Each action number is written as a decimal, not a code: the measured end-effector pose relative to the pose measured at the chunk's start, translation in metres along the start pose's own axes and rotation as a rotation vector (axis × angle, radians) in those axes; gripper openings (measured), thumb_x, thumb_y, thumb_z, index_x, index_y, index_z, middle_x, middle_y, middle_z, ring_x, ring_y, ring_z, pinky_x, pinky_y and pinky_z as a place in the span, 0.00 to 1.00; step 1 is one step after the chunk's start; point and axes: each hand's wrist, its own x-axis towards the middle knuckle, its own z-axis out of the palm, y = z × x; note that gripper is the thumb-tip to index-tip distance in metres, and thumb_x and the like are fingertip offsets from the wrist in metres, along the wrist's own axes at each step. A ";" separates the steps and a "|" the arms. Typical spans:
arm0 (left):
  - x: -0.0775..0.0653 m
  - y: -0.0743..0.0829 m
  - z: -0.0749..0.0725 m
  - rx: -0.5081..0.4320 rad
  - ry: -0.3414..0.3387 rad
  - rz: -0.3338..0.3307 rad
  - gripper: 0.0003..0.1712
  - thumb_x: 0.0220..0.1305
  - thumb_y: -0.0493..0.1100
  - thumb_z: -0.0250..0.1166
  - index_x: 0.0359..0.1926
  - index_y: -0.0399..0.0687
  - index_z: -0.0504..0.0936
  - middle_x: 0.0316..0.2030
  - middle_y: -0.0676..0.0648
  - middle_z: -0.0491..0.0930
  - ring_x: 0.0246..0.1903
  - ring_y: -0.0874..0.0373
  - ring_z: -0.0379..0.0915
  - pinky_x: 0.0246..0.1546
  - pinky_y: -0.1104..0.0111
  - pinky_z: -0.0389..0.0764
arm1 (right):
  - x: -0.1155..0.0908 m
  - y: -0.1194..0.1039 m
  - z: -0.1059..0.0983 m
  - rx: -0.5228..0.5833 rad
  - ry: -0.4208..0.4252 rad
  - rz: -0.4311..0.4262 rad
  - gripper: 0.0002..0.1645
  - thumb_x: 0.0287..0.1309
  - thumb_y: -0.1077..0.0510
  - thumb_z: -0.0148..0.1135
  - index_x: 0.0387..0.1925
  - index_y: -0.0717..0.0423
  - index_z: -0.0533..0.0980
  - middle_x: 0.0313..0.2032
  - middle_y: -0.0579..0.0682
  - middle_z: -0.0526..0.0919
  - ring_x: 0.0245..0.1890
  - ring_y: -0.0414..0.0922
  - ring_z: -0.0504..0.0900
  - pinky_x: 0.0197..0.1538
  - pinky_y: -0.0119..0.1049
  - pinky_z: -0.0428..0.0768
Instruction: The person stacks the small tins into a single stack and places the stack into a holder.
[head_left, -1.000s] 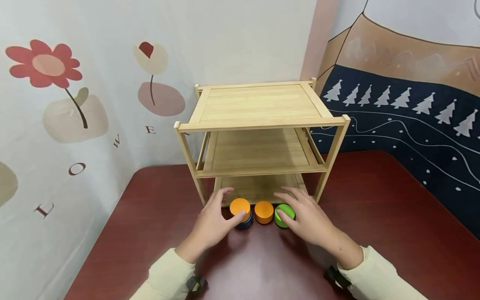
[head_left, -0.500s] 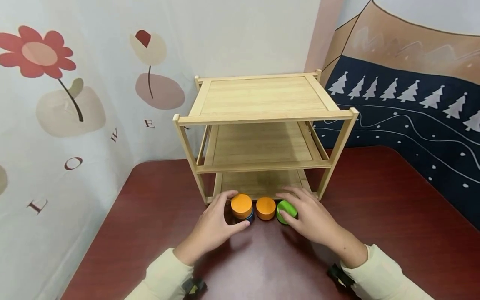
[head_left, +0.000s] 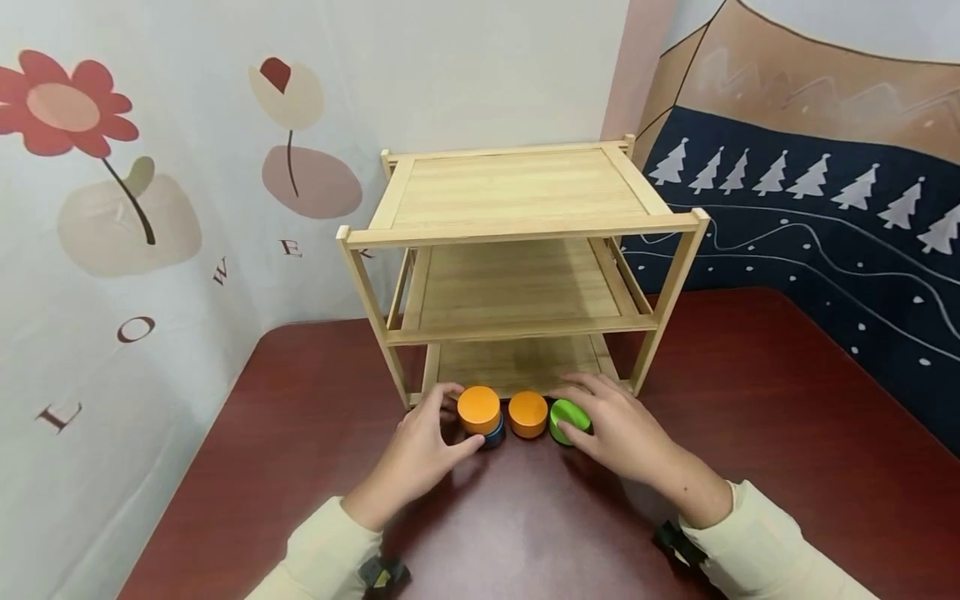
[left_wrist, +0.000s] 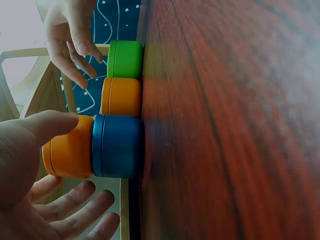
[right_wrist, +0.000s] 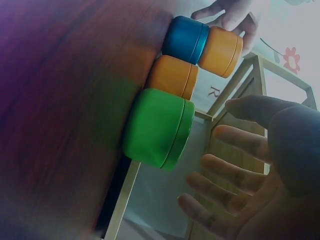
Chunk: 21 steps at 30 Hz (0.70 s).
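Several small round lidded tins stand in front of the wooden rack. At the left, an orange tin [head_left: 478, 407] sits on top of a blue tin [left_wrist: 120, 146]. My left hand [head_left: 423, 442] has its thumb and index finger on either side of that upper orange tin, the other fingers spread loosely. A second orange tin [head_left: 528, 414] stands just right of the stack, with a green tin [right_wrist: 156, 129] beside it. My right hand [head_left: 618, 425] hovers over the green tin, fingers relaxed; the right wrist view shows a gap between them.
The wooden rack [head_left: 517, 229] has three shelves and stands right behind the tins, its front posts to either side. A dark red table [head_left: 750, 417] carries everything. Printed cloth walls [head_left: 187, 167] enclose the back and sides.
My left thumb swings away from the upper orange tin and then back in to its side. The right hand keeps its place over the green tin. The head view shifts slightly.
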 end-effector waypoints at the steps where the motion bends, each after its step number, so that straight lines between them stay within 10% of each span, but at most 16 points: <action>1: 0.000 0.000 0.000 -0.004 0.004 0.002 0.38 0.51 0.45 0.79 0.60 0.50 0.70 0.44 0.50 0.82 0.46 0.53 0.82 0.54 0.53 0.77 | 0.000 0.000 0.000 -0.001 0.001 -0.003 0.23 0.56 0.51 0.73 0.54 0.48 0.82 0.59 0.57 0.79 0.59 0.56 0.78 0.61 0.60 0.75; 21: -0.001 -0.001 0.001 0.009 -0.015 0.054 0.37 0.57 0.40 0.75 0.66 0.54 0.70 0.47 0.48 0.82 0.43 0.53 0.83 0.49 0.57 0.82 | 0.000 0.007 0.003 0.064 -0.160 0.005 0.19 0.56 0.58 0.72 0.51 0.52 0.82 0.50 0.51 0.83 0.50 0.47 0.83 0.50 0.43 0.83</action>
